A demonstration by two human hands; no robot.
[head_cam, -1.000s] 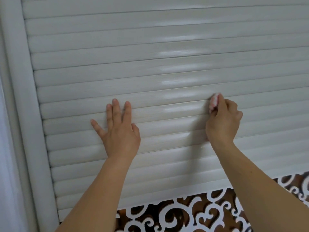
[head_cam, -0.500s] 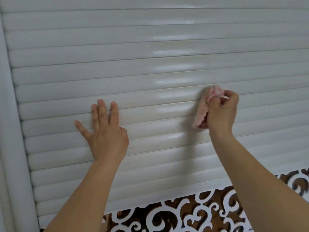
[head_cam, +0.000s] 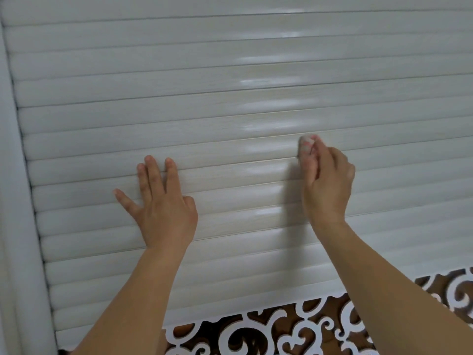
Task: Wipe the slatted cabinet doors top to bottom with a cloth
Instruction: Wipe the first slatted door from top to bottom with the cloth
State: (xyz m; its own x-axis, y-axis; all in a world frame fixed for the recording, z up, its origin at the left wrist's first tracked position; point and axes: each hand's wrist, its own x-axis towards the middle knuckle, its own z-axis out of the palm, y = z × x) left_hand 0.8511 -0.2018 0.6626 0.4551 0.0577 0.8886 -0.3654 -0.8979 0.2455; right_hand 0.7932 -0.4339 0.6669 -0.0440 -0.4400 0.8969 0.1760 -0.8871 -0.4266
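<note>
Head camera sits close, facing the slatted door [head_cam: 230, 119] straight on, angled slightly upward from below hand level.

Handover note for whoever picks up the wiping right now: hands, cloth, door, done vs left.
Left hand: open, flat on the white slatted cabinet door, fingers spread, holding nothing.
Right hand: closed on the small pink-and-white cloth, pressing it against a slat at about mid-height of the visible door.
Below the slats: white scrollwork cut-out panel over brown backing.
Done: cannot tell from the picture which slats are already wiped.
Left: judging by where the cloth sits, probably the slats below it down to the scrollwork, working downward.
</note>
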